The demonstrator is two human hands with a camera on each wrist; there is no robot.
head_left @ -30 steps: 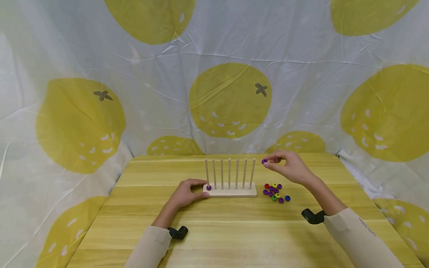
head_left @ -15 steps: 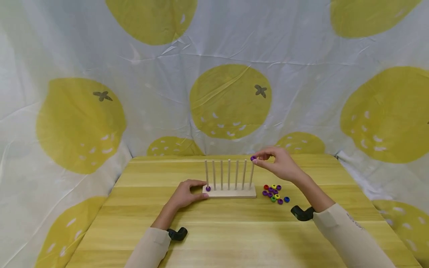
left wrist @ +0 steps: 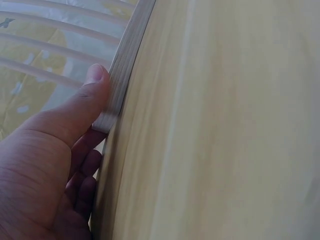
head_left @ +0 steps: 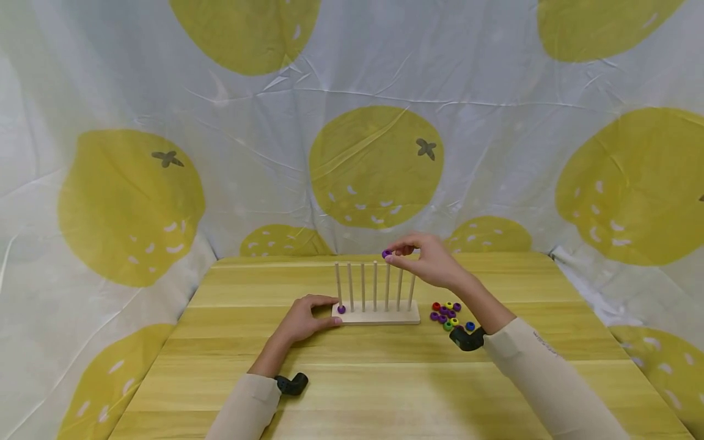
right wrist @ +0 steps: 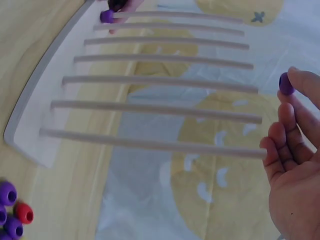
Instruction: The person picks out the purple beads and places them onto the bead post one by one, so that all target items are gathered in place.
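A pale wooden stand (head_left: 379, 316) with a row of several upright pegs sits on the table. My left hand (head_left: 299, 319) grips its left end, thumb (left wrist: 95, 82) on the front edge and the other fingers behind. One purple bead (head_left: 341, 310) is at the foot of the leftmost peg. With thumb and index finger my right hand (head_left: 429, 261) pinches another purple bead (right wrist: 286, 84), held at peg-top height. In the head view this bead overlaps the top of the third peg from the right; in the right wrist view it shows apart from the peg tips.
To the right of the stand lies a loose group of beads: several purple, a red bead (head_left: 436, 306), yellow, a green bead (head_left: 448, 326) and a blue bead (head_left: 470, 326). The right wrist's black camera (head_left: 467, 338) partly covers them. A lemon-print cloth (head_left: 379, 165) hangs behind the table.
My right hand has carried the pinched purple bead leftward, from right of the stand, past the rightmost peg, to over the pegs. The left hand and stand have stayed in place.
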